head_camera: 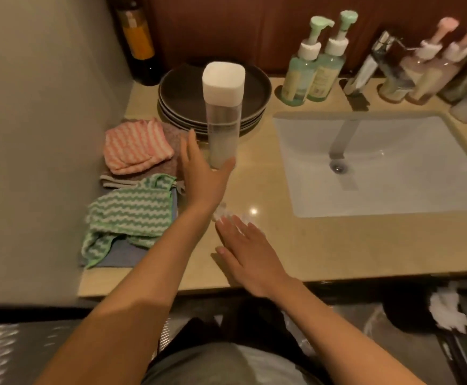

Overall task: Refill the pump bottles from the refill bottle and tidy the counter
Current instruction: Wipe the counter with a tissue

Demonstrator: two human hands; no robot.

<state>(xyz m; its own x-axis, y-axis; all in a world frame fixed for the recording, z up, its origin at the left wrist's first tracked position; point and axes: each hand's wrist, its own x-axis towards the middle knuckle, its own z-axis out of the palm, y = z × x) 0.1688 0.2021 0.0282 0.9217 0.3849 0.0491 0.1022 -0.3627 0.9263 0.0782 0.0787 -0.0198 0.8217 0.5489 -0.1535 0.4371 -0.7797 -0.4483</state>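
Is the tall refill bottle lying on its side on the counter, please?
No, the refill bottle stands upright before the plates.

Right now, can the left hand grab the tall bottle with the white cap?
Probably yes. The left hand is open right beside the base of the tall bottle, its thumb almost touching, and nothing sits between them. The stacked plates stand behind it, out of the way.
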